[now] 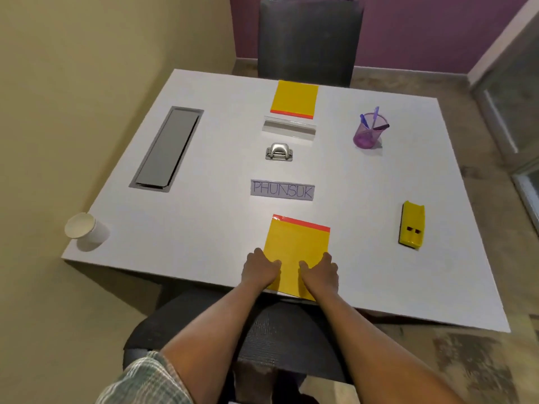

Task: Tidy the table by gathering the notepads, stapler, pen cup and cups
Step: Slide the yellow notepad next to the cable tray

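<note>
A yellow notepad with an orange strip [297, 246] lies at the table's near edge. My left hand [260, 269] grips its lower left corner and my right hand [319, 274] grips its lower right corner, thumbs on top. A second yellow notepad [294, 99] lies at the far edge. A purple mesh pen cup [367, 135] with pens stands at the right rear. A yellow stapler [411, 224] rests near the right side. A white paper cup [84, 230] stands at the near left corner. A metal hole punch [278, 152] sits mid-table.
On the white table [204, 223] a paper name card [282, 191] lies in the centre, with a clear card holder [289, 130] behind the punch. A grey cable hatch [166, 148] is set in the left side. Black chairs stand at the far side [309, 39] and below my arms [262, 339].
</note>
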`<action>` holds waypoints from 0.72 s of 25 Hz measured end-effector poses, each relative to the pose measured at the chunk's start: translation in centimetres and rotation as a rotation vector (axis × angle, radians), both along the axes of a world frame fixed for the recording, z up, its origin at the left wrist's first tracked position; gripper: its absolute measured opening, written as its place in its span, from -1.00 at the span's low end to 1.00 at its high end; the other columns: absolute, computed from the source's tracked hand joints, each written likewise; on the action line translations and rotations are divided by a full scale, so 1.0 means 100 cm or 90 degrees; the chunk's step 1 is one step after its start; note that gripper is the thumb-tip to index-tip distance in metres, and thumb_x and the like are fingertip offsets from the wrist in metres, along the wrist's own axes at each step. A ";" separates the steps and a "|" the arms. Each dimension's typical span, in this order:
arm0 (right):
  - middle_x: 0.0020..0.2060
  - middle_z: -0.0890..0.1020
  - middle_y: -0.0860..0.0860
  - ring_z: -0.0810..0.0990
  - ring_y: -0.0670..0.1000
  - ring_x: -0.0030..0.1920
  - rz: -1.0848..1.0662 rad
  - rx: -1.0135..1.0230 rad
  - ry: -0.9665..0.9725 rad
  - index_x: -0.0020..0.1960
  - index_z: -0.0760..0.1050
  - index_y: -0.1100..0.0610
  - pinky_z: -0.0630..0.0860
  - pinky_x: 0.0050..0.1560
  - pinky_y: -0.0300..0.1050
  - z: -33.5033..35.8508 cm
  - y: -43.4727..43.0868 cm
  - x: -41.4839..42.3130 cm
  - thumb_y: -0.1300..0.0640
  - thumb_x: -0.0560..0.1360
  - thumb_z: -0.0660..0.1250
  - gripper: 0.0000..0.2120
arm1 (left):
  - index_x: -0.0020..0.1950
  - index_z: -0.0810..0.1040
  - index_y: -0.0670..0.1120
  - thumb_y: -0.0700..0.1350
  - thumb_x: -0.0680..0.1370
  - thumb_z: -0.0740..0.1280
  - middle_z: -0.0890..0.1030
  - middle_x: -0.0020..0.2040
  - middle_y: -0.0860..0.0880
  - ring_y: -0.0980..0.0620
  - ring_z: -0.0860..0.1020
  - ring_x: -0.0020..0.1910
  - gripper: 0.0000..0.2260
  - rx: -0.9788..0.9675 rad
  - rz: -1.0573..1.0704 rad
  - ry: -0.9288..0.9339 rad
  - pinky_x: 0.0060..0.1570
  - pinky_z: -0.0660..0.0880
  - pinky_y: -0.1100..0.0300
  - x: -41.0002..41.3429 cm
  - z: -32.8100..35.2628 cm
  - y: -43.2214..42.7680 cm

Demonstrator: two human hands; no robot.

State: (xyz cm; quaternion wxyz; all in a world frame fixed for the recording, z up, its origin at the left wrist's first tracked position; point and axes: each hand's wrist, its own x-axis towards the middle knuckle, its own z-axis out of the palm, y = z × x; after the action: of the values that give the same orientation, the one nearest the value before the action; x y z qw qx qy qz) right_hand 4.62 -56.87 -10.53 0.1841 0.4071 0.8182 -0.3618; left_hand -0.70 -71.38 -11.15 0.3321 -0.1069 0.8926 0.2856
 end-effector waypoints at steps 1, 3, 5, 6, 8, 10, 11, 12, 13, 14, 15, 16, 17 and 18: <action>0.43 0.34 0.22 0.41 0.29 0.40 -0.037 0.005 -0.008 0.56 0.10 0.15 0.45 0.28 0.15 -0.001 -0.006 -0.006 -0.14 0.55 0.33 -0.26 | 0.42 0.34 -0.17 0.09 0.55 0.34 0.45 0.36 -0.16 -0.17 0.50 0.29 -0.46 0.007 0.011 -0.012 0.10 0.46 0.04 -0.007 -0.005 -0.004; 0.43 0.33 0.23 0.39 0.30 0.40 -0.092 0.008 -0.025 0.55 0.11 0.16 0.45 0.29 0.17 0.003 -0.020 -0.017 -0.13 0.54 0.34 -0.26 | 0.31 0.42 -0.18 0.01 0.54 0.35 0.52 0.27 -0.16 -0.12 0.55 0.11 -0.58 0.025 0.028 -0.057 -0.07 0.45 0.12 -0.024 -0.013 -0.015; 0.43 0.32 0.24 0.39 0.30 0.39 -0.116 0.001 -0.042 0.55 0.12 0.17 0.45 0.30 0.18 0.004 -0.023 -0.018 -0.12 0.54 0.36 -0.26 | 0.11 0.46 -0.16 -0.06 0.53 0.35 0.59 0.07 -0.13 0.02 0.51 -0.18 -0.77 0.050 0.065 -0.082 -0.28 0.40 0.19 -0.031 -0.012 -0.021; 0.43 0.32 0.24 0.39 0.30 0.39 -0.141 0.001 -0.045 0.55 0.12 0.16 0.45 0.30 0.18 0.003 -0.032 -0.024 -0.11 0.54 0.36 -0.26 | 0.04 0.46 -0.16 -0.09 0.53 0.35 0.58 -0.05 -0.09 0.05 0.49 -0.24 -0.82 0.067 0.076 -0.104 -0.33 0.39 0.21 -0.041 -0.015 -0.032; 0.43 0.32 0.24 0.39 0.30 0.38 -0.172 -0.002 -0.046 0.54 0.13 0.16 0.45 0.29 0.19 0.003 -0.053 -0.033 -0.11 0.54 0.37 -0.26 | 0.02 0.48 -0.19 -0.17 0.55 0.33 0.52 -0.19 -0.06 0.04 0.51 -0.25 -0.88 0.076 0.076 -0.143 -0.33 0.41 0.23 -0.055 -0.020 -0.054; 0.43 0.33 0.23 0.41 0.30 0.37 -0.180 -0.008 -0.046 0.54 0.14 0.16 0.46 0.29 0.18 0.004 -0.062 -0.035 -0.12 0.54 0.36 -0.28 | 0.11 0.53 -0.24 -0.26 0.57 0.26 0.56 -0.12 -0.11 0.03 0.51 -0.23 -0.85 0.077 0.047 -0.140 -0.32 0.41 0.24 -0.060 -0.018 -0.064; 0.42 0.34 0.23 0.42 0.29 0.36 -0.190 -0.010 -0.041 0.53 0.15 0.15 0.47 0.28 0.18 0.004 -0.073 -0.041 -0.12 0.54 0.36 -0.29 | 0.19 0.53 -0.27 -0.26 0.59 0.22 0.59 -0.01 -0.17 0.01 0.52 -0.19 -0.79 0.088 0.034 -0.136 -0.27 0.43 0.21 -0.068 -0.017 -0.077; 0.42 0.35 0.22 0.42 0.29 0.35 -0.197 -0.017 -0.031 0.53 0.16 0.15 0.47 0.27 0.17 0.004 -0.085 -0.047 -0.12 0.55 0.35 -0.30 | 0.27 0.52 -0.29 -0.26 0.61 0.19 0.60 0.12 -0.22 -0.04 0.53 -0.11 -0.73 0.098 0.037 -0.123 -0.19 0.44 0.17 -0.076 -0.015 -0.090; 0.42 0.36 0.22 0.43 0.28 0.35 -0.208 -0.022 -0.025 0.52 0.16 0.16 0.48 0.27 0.16 0.003 -0.102 -0.056 -0.12 0.55 0.34 -0.32 | 0.32 0.49 -0.30 -0.26 0.62 0.16 0.58 0.21 -0.24 -0.09 0.53 -0.03 -0.70 0.108 0.031 -0.109 -0.11 0.43 0.16 -0.086 -0.015 -0.108; 0.41 0.37 0.22 0.44 0.28 0.34 -0.221 -0.027 -0.018 0.51 0.17 0.16 0.48 0.26 0.16 0.002 -0.107 -0.057 -0.12 0.56 0.32 -0.33 | 0.33 0.47 -0.30 -0.28 0.62 0.16 0.57 0.24 -0.24 -0.11 0.53 0.03 -0.70 0.113 0.028 -0.091 -0.08 0.42 0.14 -0.087 -0.014 -0.114; 0.41 0.37 0.21 0.44 0.27 0.34 -0.225 -0.034 -0.008 0.51 0.18 0.16 0.48 0.25 0.15 0.003 -0.123 -0.066 -0.12 0.57 0.31 -0.35 | 0.32 0.46 -0.27 -0.30 0.61 0.16 0.56 0.21 -0.22 -0.10 0.53 0.05 -0.71 0.120 0.036 -0.068 -0.08 0.43 0.11 -0.093 -0.015 -0.130; 0.40 0.37 0.21 0.45 0.27 0.33 -0.231 -0.040 -0.002 0.50 0.19 0.16 0.48 0.24 0.14 0.005 -0.141 -0.075 -0.13 0.57 0.30 -0.36 | 0.29 0.46 -0.24 -0.32 0.59 0.15 0.55 0.14 -0.18 -0.08 0.52 0.01 -0.71 0.140 0.056 -0.054 -0.12 0.45 0.10 -0.100 -0.013 -0.149; 0.40 0.38 0.21 0.46 0.27 0.32 -0.230 -0.050 0.005 0.49 0.20 0.16 0.48 0.22 0.12 0.003 -0.155 -0.083 -0.13 0.58 0.29 -0.37 | 0.25 0.45 -0.21 -0.33 0.57 0.14 0.53 0.06 -0.14 -0.03 0.50 -0.06 -0.73 0.158 0.091 -0.041 -0.18 0.44 0.12 -0.105 -0.013 -0.166; 0.39 0.39 0.20 0.47 0.26 0.31 -0.222 -0.056 0.011 0.49 0.21 0.17 0.48 0.20 0.11 0.002 -0.176 -0.097 -0.12 0.58 0.29 -0.39 | 0.20 0.45 -0.17 -0.33 0.55 0.14 0.51 0.00 -0.11 0.02 0.46 -0.14 -0.74 0.169 0.122 -0.026 -0.25 0.39 0.14 -0.116 -0.012 -0.188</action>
State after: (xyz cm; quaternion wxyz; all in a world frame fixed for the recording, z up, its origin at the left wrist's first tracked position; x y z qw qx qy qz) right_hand -5.05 -74.49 -10.32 0.1294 0.5311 0.7201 -0.4274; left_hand -12.27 -90.14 -12.37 0.3325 -0.1521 0.8258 0.4293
